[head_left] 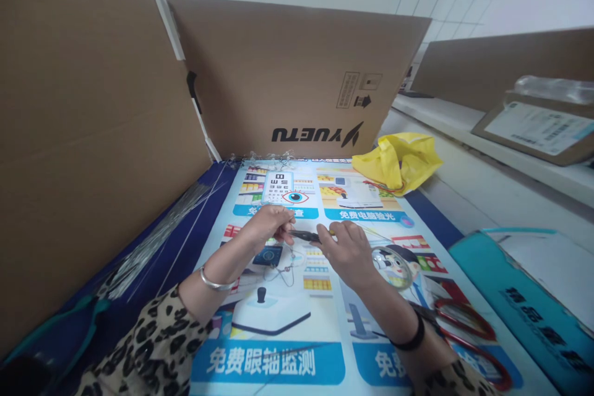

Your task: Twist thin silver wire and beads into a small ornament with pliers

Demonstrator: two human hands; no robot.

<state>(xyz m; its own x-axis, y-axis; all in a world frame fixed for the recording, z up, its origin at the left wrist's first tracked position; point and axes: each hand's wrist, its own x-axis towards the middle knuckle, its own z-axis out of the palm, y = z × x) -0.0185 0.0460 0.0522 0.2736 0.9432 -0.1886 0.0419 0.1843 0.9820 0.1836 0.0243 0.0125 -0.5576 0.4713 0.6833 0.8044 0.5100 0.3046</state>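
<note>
My right hand (pixel 348 252) is closed around pliers (pixel 305 235), whose dark jaws point left. At the tip of those jaws, my left hand (pixel 273 223) is pinched on something too small to make out, probably fine wire. Thin looped wire (pixel 285 269) hangs below the left fingers. Both hands are over the printed poster (pixel 297 322) that covers the table. A clear round object (pixel 391 267) lies beside the right wrist.
Red-handled scissors (pixel 464 322) lie by my right forearm. Further right is a teal box (pixel 524 309). A yellow bag (pixel 399 164) sits at the back right. Straight wires (pixel 158 241) and green-handled pliers (pixel 88 322) are at left. Cardboard (pixel 288 74) stands behind.
</note>
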